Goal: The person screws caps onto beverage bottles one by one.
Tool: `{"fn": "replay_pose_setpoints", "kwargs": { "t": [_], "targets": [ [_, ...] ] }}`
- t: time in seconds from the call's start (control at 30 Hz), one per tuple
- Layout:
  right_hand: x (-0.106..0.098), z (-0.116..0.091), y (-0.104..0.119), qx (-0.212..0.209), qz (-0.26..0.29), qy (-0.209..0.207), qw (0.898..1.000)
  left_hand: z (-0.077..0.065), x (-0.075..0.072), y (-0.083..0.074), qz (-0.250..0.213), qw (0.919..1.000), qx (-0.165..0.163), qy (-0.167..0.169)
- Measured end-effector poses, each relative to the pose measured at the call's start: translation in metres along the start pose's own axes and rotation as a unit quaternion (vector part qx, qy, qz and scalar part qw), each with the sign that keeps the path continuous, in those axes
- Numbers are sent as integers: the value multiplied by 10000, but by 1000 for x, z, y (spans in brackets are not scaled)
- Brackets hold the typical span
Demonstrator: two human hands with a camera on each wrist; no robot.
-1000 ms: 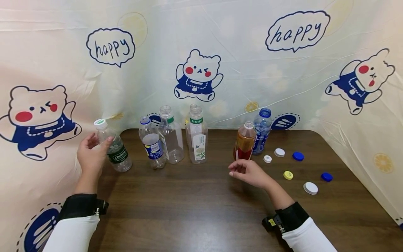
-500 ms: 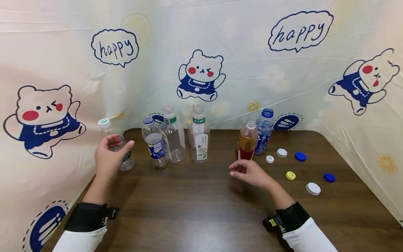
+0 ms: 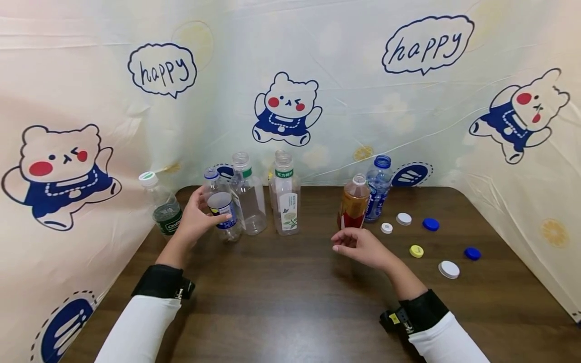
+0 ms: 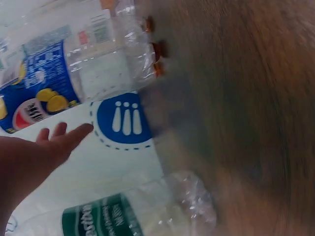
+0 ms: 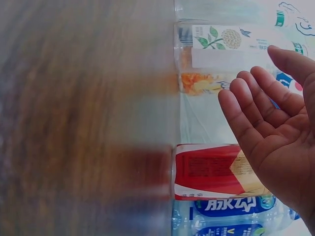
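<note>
My left hand (image 3: 195, 222) reaches beside a clear plastic bottle with a blue label (image 3: 221, 200), thumb across its front and fingers at its left side. In the left wrist view the fingers (image 4: 59, 135) are extended right at the label, not curled round it. Behind that wrist stands a green-labelled bottle (image 3: 167, 214) with a white cap on. My right hand (image 3: 363, 247) hovers, fingers loosely bent and holding nothing, just in front of an amber bottle (image 3: 355, 201) with a red label. A blue bottle (image 3: 380, 184) stands behind it.
More uncapped clear bottles, one tall (image 3: 254, 206) and one with a flower label (image 3: 286, 206), stand mid-table. At right lie several loose caps, among them a yellow cap (image 3: 416, 251), a blue cap (image 3: 430, 224) and a large white cap (image 3: 449, 269). A printed curtain (image 3: 345, 116) hangs behind.
My left hand has left the green-labelled bottle and moved right to the blue-labelled one. The right hand stays in nearly the same place.
</note>
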State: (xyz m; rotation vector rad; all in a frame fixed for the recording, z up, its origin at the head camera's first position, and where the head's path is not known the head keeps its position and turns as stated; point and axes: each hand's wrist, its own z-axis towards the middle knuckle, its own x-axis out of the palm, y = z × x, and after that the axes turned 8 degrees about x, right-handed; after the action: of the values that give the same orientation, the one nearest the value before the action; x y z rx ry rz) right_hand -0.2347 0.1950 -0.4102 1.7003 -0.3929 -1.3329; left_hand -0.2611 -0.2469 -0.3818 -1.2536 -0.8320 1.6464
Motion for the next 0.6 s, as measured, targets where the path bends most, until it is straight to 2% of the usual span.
{"fn": "replay_pose_setpoints", "kwargs": {
  "t": [0.17,0.6],
  "targets": [
    [1,-1,-3,90,45,30,9999,6,4,7,-199,9997,-68,135],
    [0,-4,-8,207,92,70,9997,6,8,7,-82,9999,-33,84]
  ]
}}
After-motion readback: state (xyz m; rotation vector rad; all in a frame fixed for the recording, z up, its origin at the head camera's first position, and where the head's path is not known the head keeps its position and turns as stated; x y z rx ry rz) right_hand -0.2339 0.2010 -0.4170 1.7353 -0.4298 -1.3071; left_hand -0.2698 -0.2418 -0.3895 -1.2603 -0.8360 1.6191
